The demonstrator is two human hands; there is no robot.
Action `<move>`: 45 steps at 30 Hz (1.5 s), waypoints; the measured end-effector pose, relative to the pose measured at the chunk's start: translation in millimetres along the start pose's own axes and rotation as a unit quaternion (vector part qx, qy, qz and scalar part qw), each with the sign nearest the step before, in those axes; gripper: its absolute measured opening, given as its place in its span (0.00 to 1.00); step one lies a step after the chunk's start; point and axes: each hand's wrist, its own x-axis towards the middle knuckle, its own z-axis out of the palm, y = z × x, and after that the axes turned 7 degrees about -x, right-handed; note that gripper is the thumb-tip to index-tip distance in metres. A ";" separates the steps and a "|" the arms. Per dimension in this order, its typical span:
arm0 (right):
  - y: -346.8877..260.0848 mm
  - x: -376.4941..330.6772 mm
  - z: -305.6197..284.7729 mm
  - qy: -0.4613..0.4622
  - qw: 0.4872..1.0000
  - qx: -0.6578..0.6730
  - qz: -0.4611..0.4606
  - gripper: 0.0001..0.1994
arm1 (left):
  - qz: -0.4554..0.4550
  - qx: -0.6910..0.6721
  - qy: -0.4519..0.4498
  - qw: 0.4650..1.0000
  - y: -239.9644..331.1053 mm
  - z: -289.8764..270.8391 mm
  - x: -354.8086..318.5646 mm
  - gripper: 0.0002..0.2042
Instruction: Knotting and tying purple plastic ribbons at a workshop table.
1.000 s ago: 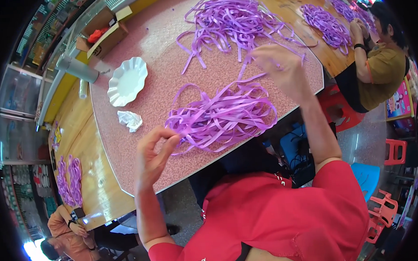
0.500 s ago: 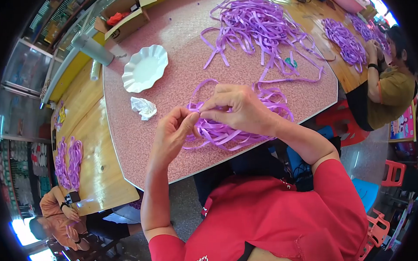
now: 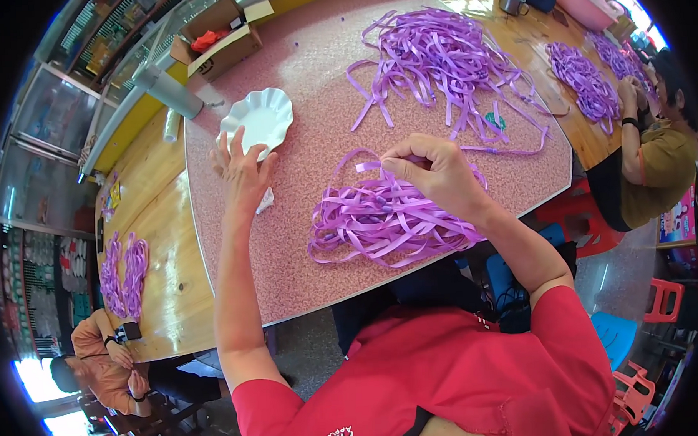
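My right hand (image 3: 432,175) pinches a purple ribbon (image 3: 368,166) between thumb and fingers, above a loose heap of purple ribbons (image 3: 380,224) near the table's front edge. Off to the left, my left hand (image 3: 243,164) is open, its fingers spread over the near rim of a white scalloped dish (image 3: 265,117). Whether the fingertips touch the dish I cannot tell. A crumpled white tissue (image 3: 265,200) shows partly beside my left wrist; the rest is hidden behind it.
A bigger purple ribbon pile (image 3: 436,61) lies farther back on the pink speckled table (image 3: 289,274). A cardboard box (image 3: 224,42) and a grey-green bottle (image 3: 168,90) stand at the back left. Two other people sit at wooden tables on either side, with ribbon bundles (image 3: 583,83) by them.
My left hand has let go of the ribbon and moved left and away to the white dish, opening its fingers. My right hand keeps its pinch and has shifted slightly right.
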 end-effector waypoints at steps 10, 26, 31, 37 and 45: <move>-17.0 -3.1 4.6 -0.002 0.978 -0.062 -0.201 0.06 | -0.211 -0.671 -0.182 0.687 143.0 -74.2 -30.3 0.26; -22.4 -21.2 12.5 -0.150 0.986 0.075 -0.014 0.05 | -0.189 -0.655 -0.147 0.717 154.3 -74.0 -65.2 0.09; -23.4 -20.2 13.4 -0.076 0.987 -0.055 -0.134 0.05 | -0.186 -0.674 -0.156 0.697 151.6 -74.6 -68.9 0.10; -24.5 -24.2 13.7 -0.044 0.982 -0.079 -0.167 0.06 | -0.187 -0.659 -0.153 0.713 156.9 -71.2 -63.3 0.16; -19.4 -27.6 13.6 -0.030 0.978 -0.081 -0.192 0.07 | -0.158 -0.648 -0.136 0.732 166.1 -61.9 -71.7 0.14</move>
